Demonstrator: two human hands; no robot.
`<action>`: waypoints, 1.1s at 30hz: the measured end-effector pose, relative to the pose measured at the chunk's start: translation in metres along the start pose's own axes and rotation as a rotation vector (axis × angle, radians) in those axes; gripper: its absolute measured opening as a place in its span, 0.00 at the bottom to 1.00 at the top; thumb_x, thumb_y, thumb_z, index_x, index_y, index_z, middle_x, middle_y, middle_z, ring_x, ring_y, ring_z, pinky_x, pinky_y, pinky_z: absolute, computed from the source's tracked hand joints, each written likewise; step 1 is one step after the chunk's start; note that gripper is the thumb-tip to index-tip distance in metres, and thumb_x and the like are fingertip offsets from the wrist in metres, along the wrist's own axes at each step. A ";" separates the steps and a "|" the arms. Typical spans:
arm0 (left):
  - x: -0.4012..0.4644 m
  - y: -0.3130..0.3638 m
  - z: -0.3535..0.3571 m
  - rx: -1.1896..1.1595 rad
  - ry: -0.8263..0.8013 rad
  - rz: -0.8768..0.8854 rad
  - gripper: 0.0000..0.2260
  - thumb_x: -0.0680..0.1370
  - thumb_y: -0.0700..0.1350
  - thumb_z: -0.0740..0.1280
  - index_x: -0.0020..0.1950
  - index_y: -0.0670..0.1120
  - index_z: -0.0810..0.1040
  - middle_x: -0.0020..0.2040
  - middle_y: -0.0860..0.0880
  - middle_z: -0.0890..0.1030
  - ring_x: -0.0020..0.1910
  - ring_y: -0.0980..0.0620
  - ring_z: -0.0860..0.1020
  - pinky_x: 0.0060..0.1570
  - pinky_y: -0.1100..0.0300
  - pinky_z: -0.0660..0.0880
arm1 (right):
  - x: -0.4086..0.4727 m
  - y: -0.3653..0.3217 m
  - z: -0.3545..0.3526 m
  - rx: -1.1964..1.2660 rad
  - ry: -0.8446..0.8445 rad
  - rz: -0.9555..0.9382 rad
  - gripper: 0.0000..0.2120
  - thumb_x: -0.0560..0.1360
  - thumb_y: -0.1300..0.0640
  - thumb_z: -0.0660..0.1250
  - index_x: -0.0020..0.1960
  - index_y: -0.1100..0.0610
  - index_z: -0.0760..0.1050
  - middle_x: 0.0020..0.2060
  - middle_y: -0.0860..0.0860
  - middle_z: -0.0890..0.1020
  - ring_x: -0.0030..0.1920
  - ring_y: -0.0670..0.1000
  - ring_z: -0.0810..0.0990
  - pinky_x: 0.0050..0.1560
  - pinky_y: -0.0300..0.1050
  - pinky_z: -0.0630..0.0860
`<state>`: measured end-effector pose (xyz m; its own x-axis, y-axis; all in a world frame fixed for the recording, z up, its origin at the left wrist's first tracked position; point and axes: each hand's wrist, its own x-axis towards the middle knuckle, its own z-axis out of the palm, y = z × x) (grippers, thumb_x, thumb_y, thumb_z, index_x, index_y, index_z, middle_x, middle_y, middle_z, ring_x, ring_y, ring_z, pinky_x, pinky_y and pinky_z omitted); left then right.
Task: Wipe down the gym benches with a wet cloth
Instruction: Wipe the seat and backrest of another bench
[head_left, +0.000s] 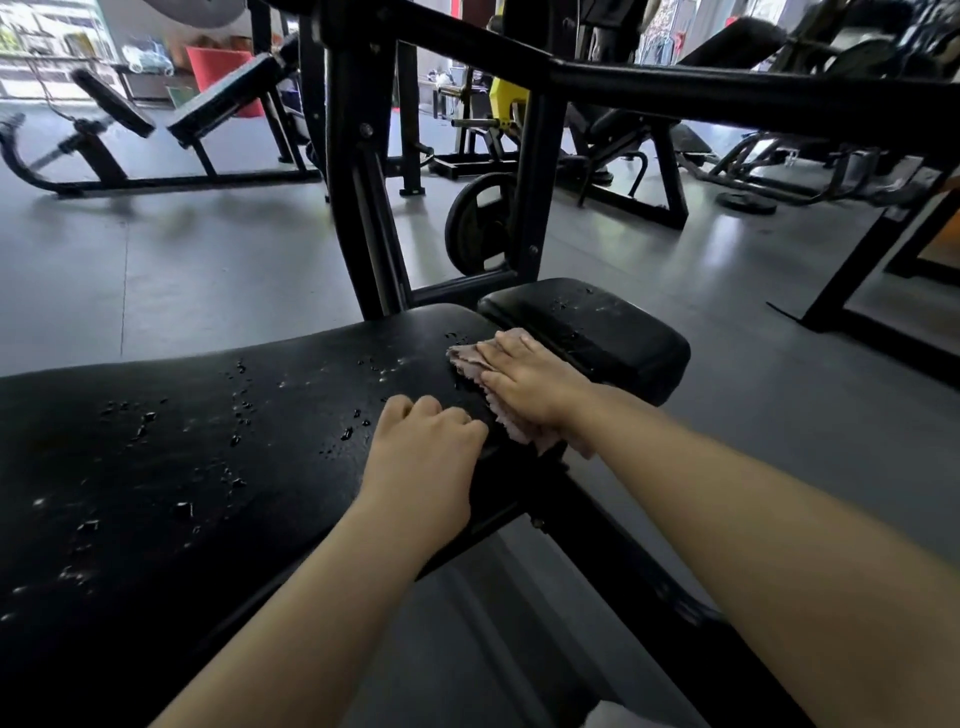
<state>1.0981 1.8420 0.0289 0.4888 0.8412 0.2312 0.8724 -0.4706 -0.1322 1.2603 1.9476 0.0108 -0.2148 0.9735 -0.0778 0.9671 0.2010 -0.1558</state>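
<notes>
A long black padded bench (171, 467) runs from the lower left toward the centre, its surface dotted with water drops. A shorter black seat pad (587, 332) sits just beyond its right end. My right hand (524, 379) lies flat with straight fingers on a pinkish-grey cloth (467, 361), pressing it onto the bench's right end by the gap between the pads. My left hand (423, 447) rests on the bench just left of the cloth, fingers curled under, with nothing visible in it.
The bench's black steel frame (358, 208) rises right behind the pads, with a crossbar (727, 98) overhead to the right. A weight plate (480, 223) leans behind the frame. Other benches (223, 98) and machines stand on the grey floor (208, 249) farther back.
</notes>
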 end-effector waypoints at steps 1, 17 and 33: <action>0.001 -0.001 0.000 -0.007 -0.007 0.000 0.19 0.73 0.46 0.64 0.65 0.55 0.69 0.64 0.56 0.73 0.62 0.51 0.68 0.61 0.56 0.59 | 0.010 0.000 -0.003 0.018 -0.013 0.005 0.26 0.83 0.48 0.46 0.78 0.53 0.47 0.77 0.55 0.46 0.77 0.55 0.42 0.75 0.49 0.41; -0.012 -0.004 -0.001 -0.044 -0.026 -0.016 0.22 0.75 0.47 0.66 0.68 0.55 0.66 0.68 0.56 0.69 0.65 0.51 0.67 0.63 0.54 0.56 | -0.052 -0.025 0.036 0.434 0.497 0.343 0.19 0.80 0.51 0.52 0.71 0.51 0.64 0.72 0.50 0.59 0.71 0.55 0.60 0.70 0.52 0.61; -0.063 -0.034 -0.010 0.036 -0.055 -0.066 0.28 0.75 0.52 0.66 0.73 0.57 0.59 0.74 0.56 0.62 0.70 0.51 0.63 0.66 0.53 0.55 | -0.067 -0.100 0.051 0.757 0.612 0.667 0.28 0.82 0.50 0.52 0.78 0.54 0.46 0.76 0.55 0.38 0.75 0.59 0.37 0.74 0.52 0.43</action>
<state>1.0376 1.8018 0.0287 0.4286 0.8839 0.1874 0.9016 -0.4048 -0.1528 1.1709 1.8565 -0.0183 0.6032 0.7927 0.0881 0.4917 -0.2826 -0.8237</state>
